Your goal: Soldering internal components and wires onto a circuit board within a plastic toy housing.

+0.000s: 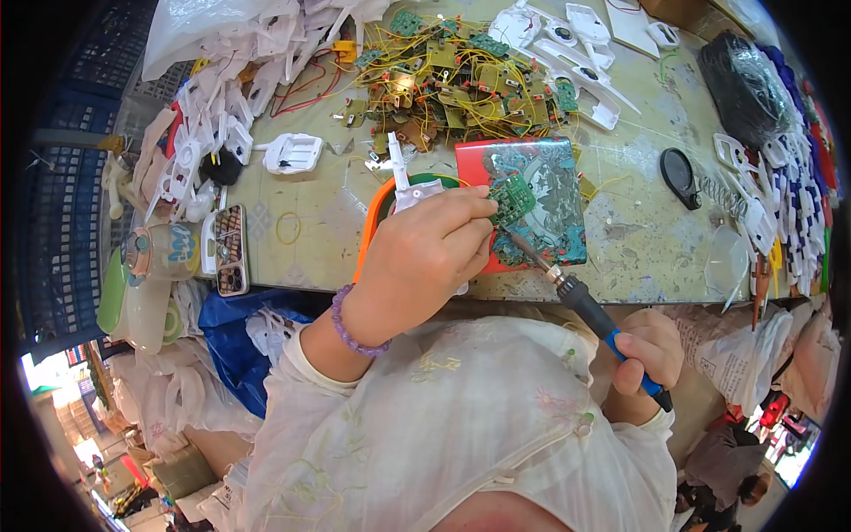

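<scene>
My left hand (417, 244) pinches a small green circuit board (513, 197) between thumb and fingertips, over a worn red booklet or board (476, 161) with a dark patterned middle. In my right hand (651, 348) is a soldering iron (583, 303) with a blue and black handle, slanting up to the left. Its tip is at the lower edge of the circuit board; whether it touches, I cannot tell. A white plastic housing (417, 191) shows just beyond my left hand, which partly hides it. Behind it lies an orange-rimmed round container (372, 217), mostly covered.
A heap of circuit boards with yellow wires (461, 84) lies beyond the booklet. White plastic housings (235, 106) pile up at left; more shells (576, 53) lie far right. A black oval part (680, 177) and a spring (720, 197) rest on the right. A clear bottle (160, 253) stands left.
</scene>
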Available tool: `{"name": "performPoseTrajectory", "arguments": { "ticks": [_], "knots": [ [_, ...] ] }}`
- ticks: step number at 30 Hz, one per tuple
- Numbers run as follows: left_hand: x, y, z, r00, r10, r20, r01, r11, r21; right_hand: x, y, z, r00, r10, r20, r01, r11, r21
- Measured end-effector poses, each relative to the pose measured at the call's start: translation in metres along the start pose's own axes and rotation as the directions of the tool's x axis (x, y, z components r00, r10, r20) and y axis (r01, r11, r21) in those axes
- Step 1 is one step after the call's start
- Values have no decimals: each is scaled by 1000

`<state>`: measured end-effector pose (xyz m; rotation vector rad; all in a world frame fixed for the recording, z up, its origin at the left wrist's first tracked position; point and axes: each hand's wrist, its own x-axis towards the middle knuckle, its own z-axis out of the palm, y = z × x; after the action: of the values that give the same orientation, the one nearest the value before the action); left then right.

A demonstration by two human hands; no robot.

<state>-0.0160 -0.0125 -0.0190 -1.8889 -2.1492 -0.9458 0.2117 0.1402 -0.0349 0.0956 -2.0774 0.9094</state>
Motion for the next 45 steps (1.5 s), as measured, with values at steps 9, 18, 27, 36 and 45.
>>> {"name": "performPoseTrajectory", "arguments": {
  "ticks": [9,18,27,36,45],
  "knots": [
    [1,0,1,1000,6,1,-6,1000,5,-12,7,4,998,-47,-34,48,998,45],
    [0,0,1,1000,3,1,-3,1000,6,-21,8,7,984,-47,-171,49,999,5],
    [0,0,2,999,14,-36,-13,1000,26,-47,13,1,679,386,-624,-348,918,189],
    [9,3,1,999,28,-41,-28,1000,7,-47,8,-11,617,324,-717,-346,930,122],
    [6,7,-4,999,27,-30,-26,999,31,-22,23,-117,205,9,-979,-548,829,-107]
  ]
}}
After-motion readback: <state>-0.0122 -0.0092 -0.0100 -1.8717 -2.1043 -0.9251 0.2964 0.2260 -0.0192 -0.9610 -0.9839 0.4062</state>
